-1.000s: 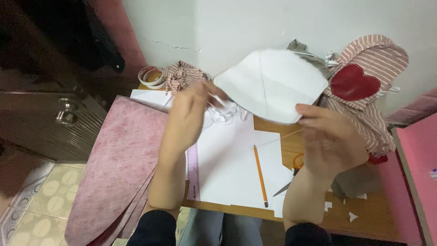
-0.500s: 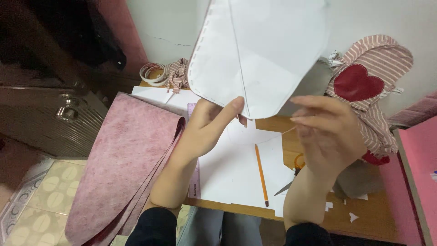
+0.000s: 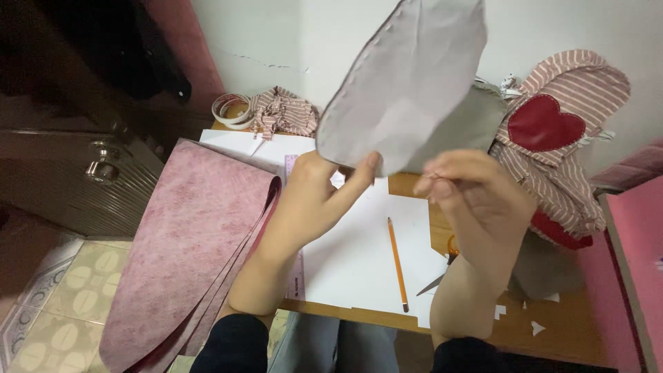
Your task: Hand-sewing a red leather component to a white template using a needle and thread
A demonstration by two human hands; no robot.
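Both hands, left hand [image 3: 314, 197] and right hand [image 3: 476, 197], pinching the grey cutout [image 3: 407, 76] by its lower edge above the table [image 3: 407, 185], now turned edge-on and narrower than before.

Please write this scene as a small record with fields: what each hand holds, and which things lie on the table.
left hand: the left hand pinches the lower edge of a grey cut-out piece, raised upright
right hand: the right hand has its fingers curled beside that edge; contact cannot be told
on the table: white paper, orange pencil, pink ruler, scissors partly hidden
left side: pink felt sheets hanging over the edge
back: tape roll, striped fabric with a red heart
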